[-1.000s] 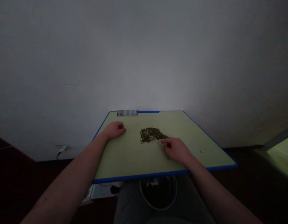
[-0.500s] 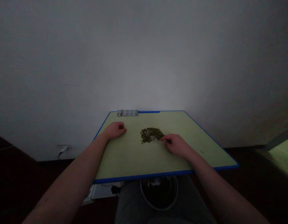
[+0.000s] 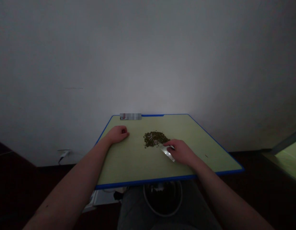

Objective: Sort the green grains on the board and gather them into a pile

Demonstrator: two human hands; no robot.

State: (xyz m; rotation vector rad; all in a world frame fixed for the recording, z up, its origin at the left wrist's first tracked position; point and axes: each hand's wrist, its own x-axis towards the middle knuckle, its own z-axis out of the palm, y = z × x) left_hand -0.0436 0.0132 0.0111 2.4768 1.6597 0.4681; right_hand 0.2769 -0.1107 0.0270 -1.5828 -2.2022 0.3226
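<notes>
On the pale board-like table (image 3: 128, 163) lies a loose heap of small, dark greenish-brown grains or seeds (image 3: 152, 139). My right hand (image 3: 182, 151) is at the heap's near right edge, closed around a thin, shiny metal scraper-like piece (image 3: 169, 154). Its flat face slants down toward the table, and its left tip lies close to the grains. Left of the heap rests my left hand (image 3: 117, 133) on its side, fingers curled in a loose fist. No object shows in it.
A round metal bowl (image 3: 180, 203) sits in my lap under the table's blue front edge (image 3: 148, 182). A pixelated flat item (image 3: 130, 116) lies along the back edge. A small dark sliver (image 3: 206, 156) is at right. Behind stands a pale wall (image 3: 148, 64).
My right hand has turned, so the metal piece's shiny face now shows where it was barely visible before. My left hand stays in place; the heap looks nearly the same.
</notes>
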